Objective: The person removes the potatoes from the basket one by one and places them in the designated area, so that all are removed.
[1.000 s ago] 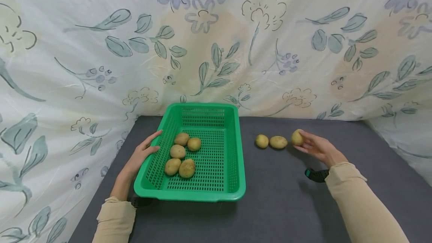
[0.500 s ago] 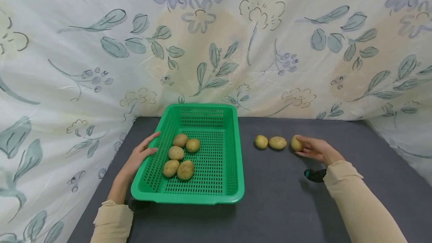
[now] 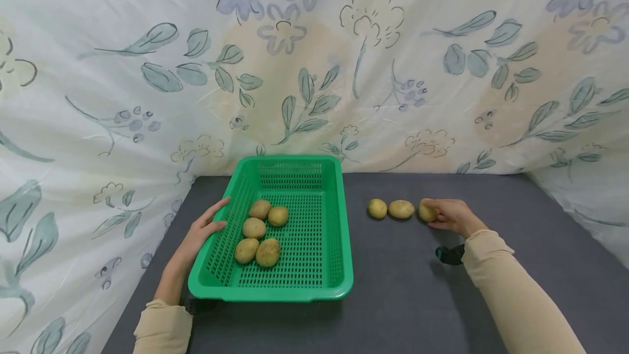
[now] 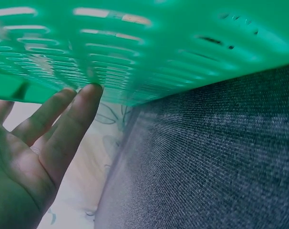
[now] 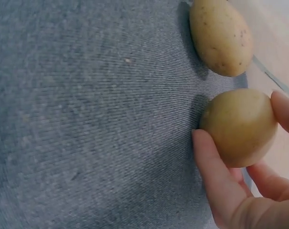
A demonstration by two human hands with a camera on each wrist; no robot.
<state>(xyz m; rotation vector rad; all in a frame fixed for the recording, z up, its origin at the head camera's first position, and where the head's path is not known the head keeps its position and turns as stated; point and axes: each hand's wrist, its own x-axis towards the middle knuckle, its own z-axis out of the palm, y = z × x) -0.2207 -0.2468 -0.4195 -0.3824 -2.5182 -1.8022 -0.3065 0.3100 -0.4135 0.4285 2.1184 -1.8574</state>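
A green plastic basket (image 3: 276, 294) with slotted walls stands on the left part of the table. Several potatoes (image 3: 267, 253) lie in its left half. My left hand (image 3: 196, 239) rests against the basket's left side; in the left wrist view its extended fingers (image 4: 70, 121) touch the outer wall. At the right, my right hand (image 3: 454, 216) holds a rounded potato (image 5: 240, 128) between thumb and fingers, down at the table surface. Left of it, an oval potato (image 3: 401, 209) and a round potato (image 3: 377, 208) lie in a row with it.
Dark grey cloth covers the table (image 3: 393, 299). Behind it hangs a floral curtain (image 3: 314, 70), which also runs down the left and right sides. The basket's far end stands close to the curtain.
My right hand has lowered the potato to the table, at the right end of the row. The left hand stays at the basket's side. The head view has shifted slightly.
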